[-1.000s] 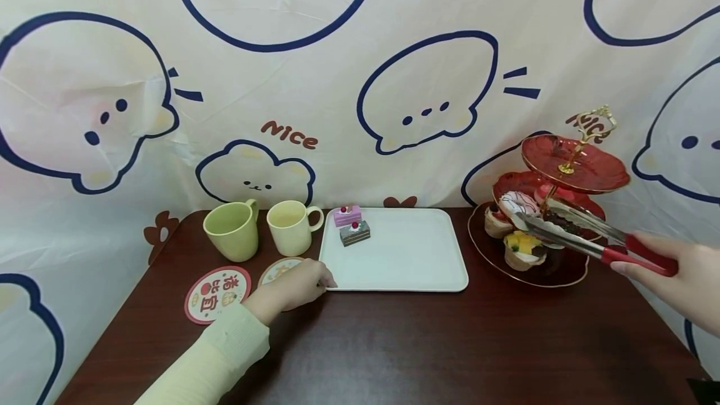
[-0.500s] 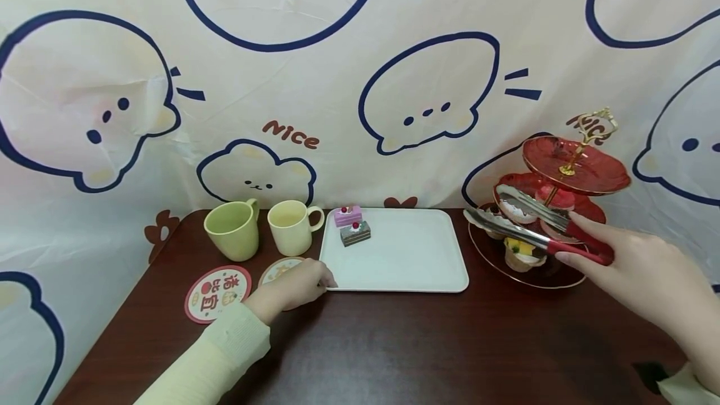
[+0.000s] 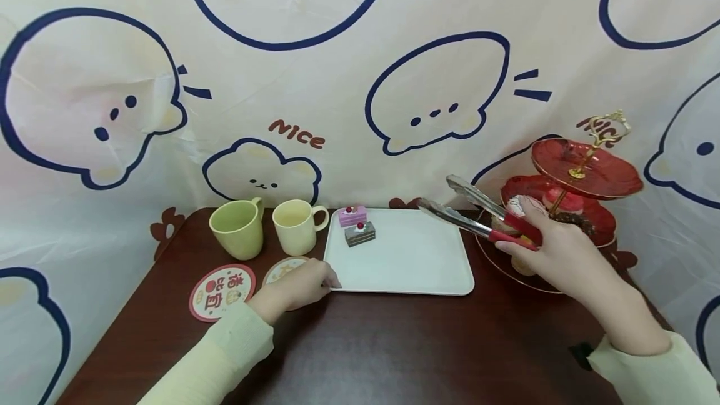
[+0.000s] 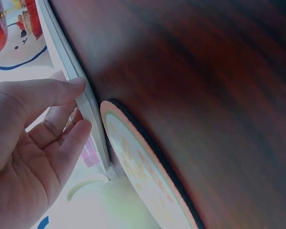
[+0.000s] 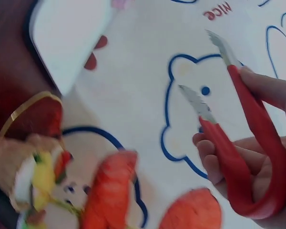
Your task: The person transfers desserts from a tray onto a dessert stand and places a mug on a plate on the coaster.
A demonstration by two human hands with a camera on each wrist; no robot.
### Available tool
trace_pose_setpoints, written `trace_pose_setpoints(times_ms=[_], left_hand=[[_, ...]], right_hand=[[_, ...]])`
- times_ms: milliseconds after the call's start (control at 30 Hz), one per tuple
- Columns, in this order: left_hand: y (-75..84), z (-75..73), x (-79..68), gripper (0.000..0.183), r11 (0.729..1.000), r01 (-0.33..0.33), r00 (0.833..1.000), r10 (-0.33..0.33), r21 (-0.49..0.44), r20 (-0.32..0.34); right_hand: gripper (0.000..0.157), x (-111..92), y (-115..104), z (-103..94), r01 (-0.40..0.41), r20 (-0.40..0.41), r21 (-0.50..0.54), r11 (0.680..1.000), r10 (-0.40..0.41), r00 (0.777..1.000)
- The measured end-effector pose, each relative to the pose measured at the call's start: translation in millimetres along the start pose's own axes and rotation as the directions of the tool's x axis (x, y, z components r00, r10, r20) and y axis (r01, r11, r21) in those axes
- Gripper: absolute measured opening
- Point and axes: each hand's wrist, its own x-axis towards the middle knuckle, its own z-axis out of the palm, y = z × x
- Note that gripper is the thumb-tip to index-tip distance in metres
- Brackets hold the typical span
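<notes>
My left hand [image 3: 306, 283] grips the near left corner of a white rectangular tray [image 3: 416, 264]; in the left wrist view, the thumb and fingers [image 4: 78, 136] meet its rim. On the tray's far left lie a small purple cake slice [image 3: 352, 217] and a brown cake slice [image 3: 360, 234], each topped with a red berry. My right hand [image 3: 557, 255] holds red-handled metal tongs [image 3: 461, 217] over the tray's right edge. Their arms stand apart, and I see nothing between the tips. Behind that hand is a tiered red stand [image 3: 590, 167] with pastries, partly hidden.
Left of the tray stand a green mug [image 3: 239, 230] and a pale yellow mug [image 3: 295, 230]. In front of them lie two round coasters, a red-rimmed one [image 3: 222, 292] and one [image 3: 281, 267] partly under the left hand. A patterned cloth [image 3: 337, 92] hangs behind the dark table [image 3: 394, 349].
My right hand has carried the tongs leftward from among the stand's pastries to the tray's right edge. The left hand stays at the tray's corner. The view has shifted slightly.
</notes>
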Motion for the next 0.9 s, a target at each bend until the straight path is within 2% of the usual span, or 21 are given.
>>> trace_pose_setpoints(times_ms=[133, 267, 400, 533, 667, 900], left_hand=[[-0.9, -0.8, 1.9, 0.028, 1.000, 0.013, 1.000, -0.013, -0.001, 0.009], [-1.0, -1.3, 1.9, 0.027, 1.000, 0.029, 0.999, -0.029, 0.001, 0.019], [-0.4, -0.9, 1.1, 0.027, 1.000, 0.029, 0.999, -0.029, -0.006, 0.022], [1.6, -0.8, 0.2, 0.026, 1.000, 0.026, 0.999, -0.026, -0.013, 0.025], [4.3, -2.1, -0.4, 0.026, 1.000, 0.021, 1.000, -0.021, -0.010, 0.017], [4.8, -4.3, -0.2, 0.025, 0.999, 0.031, 0.999, -0.030, -0.019, 0.033]], right_hand=[[0.095, 15, -5, 17.8, 0.027, -0.002, 0.017, 0.999, -0.027, 1.000], [0.086, 31, -10, 39.2, 0.100, -0.007, 0.012, 0.995, -0.100, 0.995], [0.075, 44, -14, 62.0, 0.145, 0.017, 0.014, 0.989, -0.146, 0.989], [0.071, 56, -19, 80.8, 0.165, 0.073, 0.016, 0.986, -0.166, 0.983], [0.068, 70, -22, 93.4, 0.186, 0.100, 0.023, 0.982, -0.187, 0.977], [0.064, 90, -28, 110.6, 0.234, 0.112, -0.032, 0.972, -0.229, 0.967]])
